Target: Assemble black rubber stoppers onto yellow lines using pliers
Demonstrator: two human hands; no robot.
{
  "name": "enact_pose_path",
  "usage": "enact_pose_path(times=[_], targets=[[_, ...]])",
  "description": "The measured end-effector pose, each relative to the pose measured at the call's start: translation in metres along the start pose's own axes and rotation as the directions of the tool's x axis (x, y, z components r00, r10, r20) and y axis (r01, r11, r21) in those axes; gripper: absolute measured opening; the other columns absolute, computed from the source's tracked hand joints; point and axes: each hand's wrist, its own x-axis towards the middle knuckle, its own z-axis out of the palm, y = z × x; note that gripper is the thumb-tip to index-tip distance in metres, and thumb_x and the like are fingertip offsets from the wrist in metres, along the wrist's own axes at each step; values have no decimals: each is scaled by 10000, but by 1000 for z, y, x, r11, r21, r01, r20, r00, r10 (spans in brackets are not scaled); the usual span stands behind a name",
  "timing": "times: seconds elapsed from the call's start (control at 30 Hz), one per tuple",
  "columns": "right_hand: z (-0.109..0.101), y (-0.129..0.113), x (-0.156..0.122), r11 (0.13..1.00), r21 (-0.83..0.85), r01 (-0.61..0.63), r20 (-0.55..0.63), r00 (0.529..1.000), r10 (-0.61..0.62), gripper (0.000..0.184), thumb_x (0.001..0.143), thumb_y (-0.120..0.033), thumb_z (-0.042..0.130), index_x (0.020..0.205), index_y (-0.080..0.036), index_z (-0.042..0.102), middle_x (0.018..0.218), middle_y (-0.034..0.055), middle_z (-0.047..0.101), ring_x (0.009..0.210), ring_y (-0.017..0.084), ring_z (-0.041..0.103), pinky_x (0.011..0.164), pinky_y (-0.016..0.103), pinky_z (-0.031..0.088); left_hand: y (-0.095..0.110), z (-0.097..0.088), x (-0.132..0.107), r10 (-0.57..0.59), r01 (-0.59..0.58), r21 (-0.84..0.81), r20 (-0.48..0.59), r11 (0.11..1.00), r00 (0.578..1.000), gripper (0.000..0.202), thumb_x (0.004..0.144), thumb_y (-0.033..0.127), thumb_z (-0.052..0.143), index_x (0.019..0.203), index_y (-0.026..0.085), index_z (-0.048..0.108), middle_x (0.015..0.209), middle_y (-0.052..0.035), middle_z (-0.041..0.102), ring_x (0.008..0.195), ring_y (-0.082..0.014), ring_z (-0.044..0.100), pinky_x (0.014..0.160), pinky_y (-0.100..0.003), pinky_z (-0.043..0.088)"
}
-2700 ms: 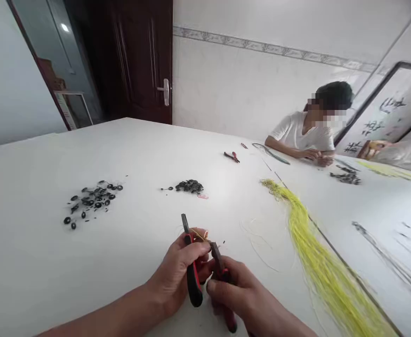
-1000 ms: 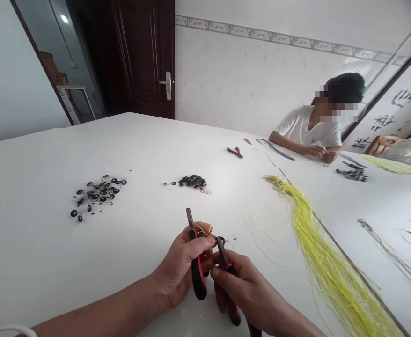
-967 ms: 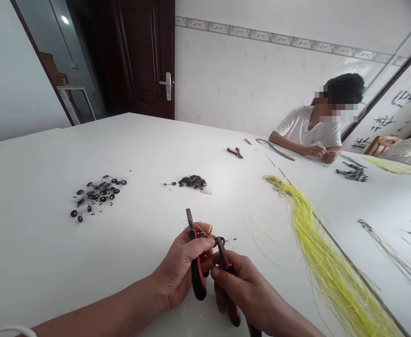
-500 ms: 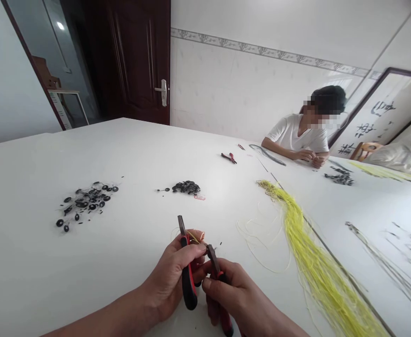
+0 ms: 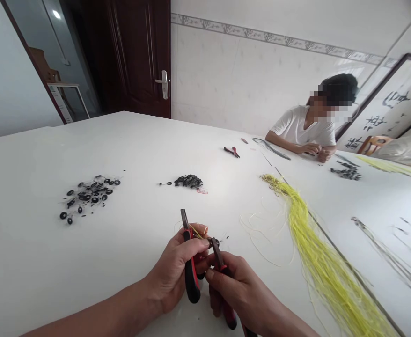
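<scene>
Pinching yellow line, the curled left hand holds red-and-black pliers; the right hand is closed round second pliers

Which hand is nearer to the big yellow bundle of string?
Right. The right hand is to the left of the big yellow bundle; the left hand is farther left of it.

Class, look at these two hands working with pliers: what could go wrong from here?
The right hand's pliers have their tips right by the left hand's thumb, so a slip might pinch it. The second pliers, also held in the left hand, could crowd the grip on the thin yellow strand. Loose pale strands lying near the right hand might snag or tangle.
</scene>
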Motion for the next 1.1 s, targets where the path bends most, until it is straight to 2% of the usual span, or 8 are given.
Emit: enact_pose_path(times=[0.3,0.53,0.67,1.1], targets=[[-2,1,-1,994,103,24,9,1000,-25,152,737,-180,435,831,-128,542,497,-31,502,426,60,445,405,168,341,-1,-3,3,1,-1,-27,9,1000,1000,132,727,131,553,824,215,521,684,27,521,582,-95,503,667,-272,474],[-3,-1,-5,998,46,-45,15,999,44,196,741,-217,456,910,-154,531,540,-27,508,443,78,448,404,190,362,-1,-2,1,-4,4,9,-12,1000,1000,136,704,140,587,810,209,538,652,27,523,589,-108,527,651,-270,481],[-5,0,-8,999,23,-22,-3,1000,23,200,754,-227,469,929,-160,538,549,-25,510,466,82,455,416,193,364,-1,-1,0,7,-7,3,-14,1000,1000,139,704,116,577,800,209,538,658,36,514,579,-93,503,703,-313,487],[-5,-7,-10,999,30,-11,26,1000,10,176,772,-231,449,906,-145,524,540,-33,488,458,79,445,415,201,374,-4,-3,0,13,-13,-8,-7,1000,1000,138,721,130,577,816,213,521,652,36,500,593,-94,505,730,-341,486]])
